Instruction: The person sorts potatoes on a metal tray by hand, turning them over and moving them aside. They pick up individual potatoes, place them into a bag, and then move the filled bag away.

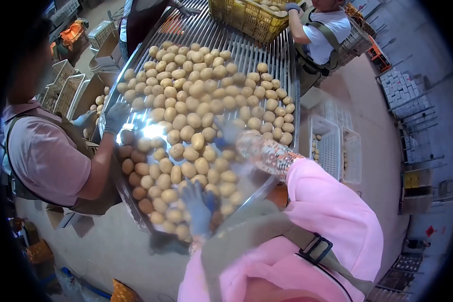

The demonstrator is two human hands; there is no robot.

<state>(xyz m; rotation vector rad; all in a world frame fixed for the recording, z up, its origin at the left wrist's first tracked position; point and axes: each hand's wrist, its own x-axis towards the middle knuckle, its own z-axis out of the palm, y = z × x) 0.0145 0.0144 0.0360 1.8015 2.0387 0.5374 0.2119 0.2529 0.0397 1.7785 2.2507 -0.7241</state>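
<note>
Many tan, oval potatoes [194, 120] cover a metal roller table [186, 32] and its smooth lower end. My left hand [196, 202], in a grey-blue glove, lies over the potatoes near the table's front end, fingers spread and nothing gripped. My right hand [230, 133], also gloved, reaches across the middle of the pile among potatoes. Motion blurs it, so its fingers and anything in them cannot be made out. A patterned cuff [267, 151] covers that forearm below the pink sleeve.
One co-worker [50, 151] stands at the left with a gloved hand on the table's edge. At the far end another person [324, 38] holds a yellow crate [249, 20]. White crates [324, 146] stand on the floor at the right.
</note>
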